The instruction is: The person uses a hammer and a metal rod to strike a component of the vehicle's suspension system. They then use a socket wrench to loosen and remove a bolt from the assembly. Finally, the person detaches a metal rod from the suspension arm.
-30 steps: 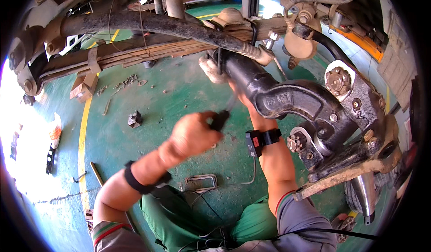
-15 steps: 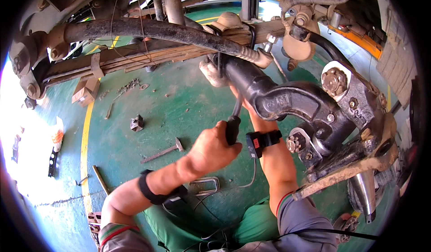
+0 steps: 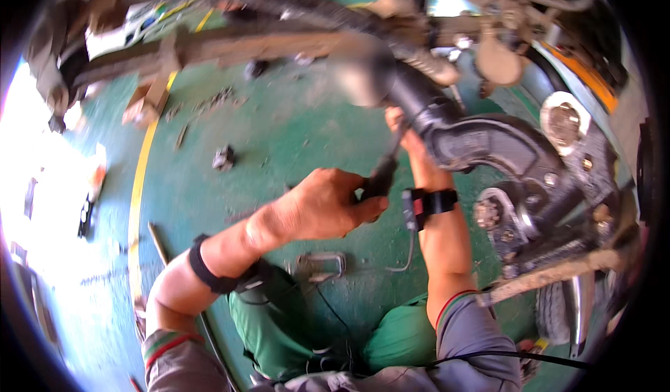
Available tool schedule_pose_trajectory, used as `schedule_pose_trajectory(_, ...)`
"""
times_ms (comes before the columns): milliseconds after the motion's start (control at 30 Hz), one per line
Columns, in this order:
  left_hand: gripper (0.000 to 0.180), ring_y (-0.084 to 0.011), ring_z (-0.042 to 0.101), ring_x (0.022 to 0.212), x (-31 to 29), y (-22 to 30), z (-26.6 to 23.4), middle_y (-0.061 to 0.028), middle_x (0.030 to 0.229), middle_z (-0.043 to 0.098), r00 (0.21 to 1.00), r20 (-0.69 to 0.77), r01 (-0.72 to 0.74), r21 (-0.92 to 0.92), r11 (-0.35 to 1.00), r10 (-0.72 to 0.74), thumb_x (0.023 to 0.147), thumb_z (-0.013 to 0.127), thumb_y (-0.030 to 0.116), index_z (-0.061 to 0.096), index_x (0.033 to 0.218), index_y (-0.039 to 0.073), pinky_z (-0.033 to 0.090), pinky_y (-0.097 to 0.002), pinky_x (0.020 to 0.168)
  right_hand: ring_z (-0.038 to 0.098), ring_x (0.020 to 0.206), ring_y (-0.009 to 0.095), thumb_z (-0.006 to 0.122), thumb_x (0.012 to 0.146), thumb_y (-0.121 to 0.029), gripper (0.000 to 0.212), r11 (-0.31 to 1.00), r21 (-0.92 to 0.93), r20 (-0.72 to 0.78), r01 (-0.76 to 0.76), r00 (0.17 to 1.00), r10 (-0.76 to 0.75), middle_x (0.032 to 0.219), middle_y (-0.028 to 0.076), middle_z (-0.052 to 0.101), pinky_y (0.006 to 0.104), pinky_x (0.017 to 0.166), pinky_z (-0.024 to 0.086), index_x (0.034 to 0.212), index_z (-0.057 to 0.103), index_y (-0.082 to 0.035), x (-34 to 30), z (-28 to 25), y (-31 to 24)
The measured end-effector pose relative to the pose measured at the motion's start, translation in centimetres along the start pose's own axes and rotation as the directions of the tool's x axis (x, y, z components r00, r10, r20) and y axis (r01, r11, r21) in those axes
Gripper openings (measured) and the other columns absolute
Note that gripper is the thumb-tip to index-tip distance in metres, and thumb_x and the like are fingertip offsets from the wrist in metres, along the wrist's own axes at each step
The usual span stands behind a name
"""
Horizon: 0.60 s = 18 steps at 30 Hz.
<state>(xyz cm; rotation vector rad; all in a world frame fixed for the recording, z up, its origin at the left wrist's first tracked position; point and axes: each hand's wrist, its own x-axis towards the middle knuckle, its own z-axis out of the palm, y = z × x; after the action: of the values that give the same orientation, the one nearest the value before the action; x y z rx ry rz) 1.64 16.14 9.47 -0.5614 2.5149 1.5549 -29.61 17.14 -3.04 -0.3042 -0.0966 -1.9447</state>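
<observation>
My left hand [image 3: 324,200] is closed round the handle of a black-handled tool [image 3: 381,174]. The tool's grey metal shaft tilts up and away toward the underside of a black axle beam [image 3: 481,141]. My right hand [image 3: 396,118] reaches up beside the beam's near end, close to the shaft tip. Its fingers are small, blurred and partly hidden, so what they touch does not show. At the beam's left end, a light, rounded part [image 3: 359,78] is smeared by motion.
A leaf spring [image 3: 230,50] and a dark bar cross overhead. A knuckle assembly [image 3: 558,196] hangs at right. On the green floor lie a C-shaped metal clamp [image 3: 321,266], a small metal block [image 3: 223,158], a cardboard box [image 3: 146,102] and a rod [image 3: 158,244]. A cable runs from my right wrist.
The view has shifted and blurred, with the vehicle parts now farther right. The tool handle has moved up and leans more to the side. My left hand keeps its grip on it.
</observation>
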Motion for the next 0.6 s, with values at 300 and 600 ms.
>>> schedule_pose_trajectory(300, 0.043, -0.0253, 0.064, 0.071, -11.8, -43.8, -8.2, -0.0148, 0.106, 0.066, 0.465, -0.455, 0.119, -0.817, 0.563, -0.759, 0.09, 0.066, 0.035, 0.064, 0.122, 0.006, 0.055, -0.0373, 0.062, 0.045, 0.069, 0.017, 0.061, 0.082, -0.009, 0.004, 0.994, 0.054, -0.208, -0.093, 0.973, 0.102, 0.076, 0.003, 0.048, 0.0339, 0.062, 0.037, 0.083, 0.058, -0.007, 1.7, 4.3, 1.2)
schedule_pose_trajectory(600, 0.077, -0.036, 0.066, 0.1, -9.5, -50.6, 11.8, -0.0181, 0.127, 0.06, 0.165, -0.347, 0.596, -0.71, 0.374, -0.923, 0.075, 0.081, 0.044, 0.05, 0.139, 0.014, 0.058, -0.0422, 0.078, 0.042, 0.076, 0.017, 0.063, 0.074, -0.011, 0.014, 0.99, -0.121, -0.358, 0.066, 0.928, -0.105, 0.077, 0.002, 0.041, 0.0348, 0.066, 0.035, 0.081, 0.051, -0.009, 1.0, 3.7, -3.7)
